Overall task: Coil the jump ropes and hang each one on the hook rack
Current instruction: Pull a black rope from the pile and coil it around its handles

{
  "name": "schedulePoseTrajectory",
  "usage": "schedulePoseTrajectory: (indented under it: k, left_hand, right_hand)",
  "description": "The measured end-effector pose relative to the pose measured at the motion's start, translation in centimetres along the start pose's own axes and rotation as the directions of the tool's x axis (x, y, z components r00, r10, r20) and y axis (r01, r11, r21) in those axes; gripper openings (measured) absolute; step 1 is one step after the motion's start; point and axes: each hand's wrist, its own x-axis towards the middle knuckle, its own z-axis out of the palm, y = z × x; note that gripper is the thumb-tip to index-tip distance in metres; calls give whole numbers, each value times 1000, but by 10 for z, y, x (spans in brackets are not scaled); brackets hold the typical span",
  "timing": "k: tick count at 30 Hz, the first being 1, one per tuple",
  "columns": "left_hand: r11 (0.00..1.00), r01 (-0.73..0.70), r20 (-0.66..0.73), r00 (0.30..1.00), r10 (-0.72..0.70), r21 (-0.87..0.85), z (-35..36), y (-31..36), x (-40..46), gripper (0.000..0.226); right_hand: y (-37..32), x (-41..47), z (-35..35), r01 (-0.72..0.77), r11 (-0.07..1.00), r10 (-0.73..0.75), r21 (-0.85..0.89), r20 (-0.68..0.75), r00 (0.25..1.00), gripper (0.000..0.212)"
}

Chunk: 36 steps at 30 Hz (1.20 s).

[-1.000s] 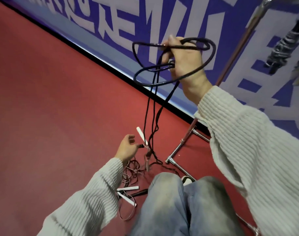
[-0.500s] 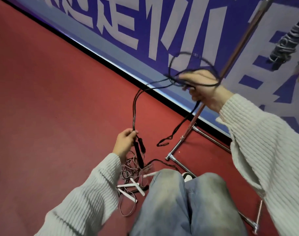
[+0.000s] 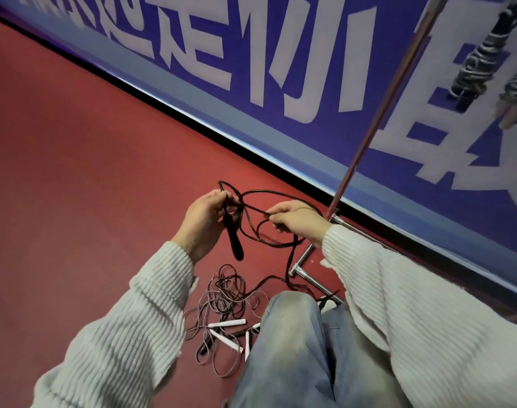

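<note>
A black jump rope (image 3: 252, 231) loops between both hands above the red floor. My left hand (image 3: 202, 219) grips its black handles (image 3: 233, 240), which hang down from the fist. My right hand (image 3: 295, 219) pinches the rope's cord, and loose loops droop below it toward the floor. A tangled pile of thin jump ropes (image 3: 221, 301) with white handles (image 3: 226, 323) lies on the floor by my left knee. The metal rack's upright pole (image 3: 378, 113) rises at right; coiled ropes (image 3: 475, 63) hang from its top at the upper right.
The rack's chrome base bars (image 3: 313, 278) lie on the floor under my right arm. A blue banner wall (image 3: 280, 69) with white lettering runs diagonally behind. My jeans-clad knees (image 3: 292, 348) fill the bottom centre. Red floor (image 3: 74, 172) spreads to the left.
My right hand came down from high near the pole to waist level beside my left hand. My left hand rose from the floor pile, holding the black handles, and the loops bunched between both hands.
</note>
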Motion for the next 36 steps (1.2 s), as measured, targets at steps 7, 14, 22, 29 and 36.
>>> schedulePoseTrajectory:
  k: [7,14,22,29,36]
  left_hand:
    - [899,-39,-145,983,113,436,3,4,6,20]
    - [748,-144,48,988,149,648,35,16,5,31]
    - [657,-219,254,966,44,722,73,14,-4,34]
    - [652,16,-112,988,106,758,102,15,-2,82]
    - [807,199,-121,980,-159,556,116,9,6,126]
  right_hand:
    - [15,16,-8,-187,982,187,20,-12,982,22]
    - [17,-3,-32,-336,939,316,67,211,925,17]
    - [-3,-28,-26,324,945,-320,-47,75,944,70]
    - [-25,-58,-8,252,935,-264,250,17,964,21]
    - [-15,-82,10,231,965,-195,123,-252,948,36]
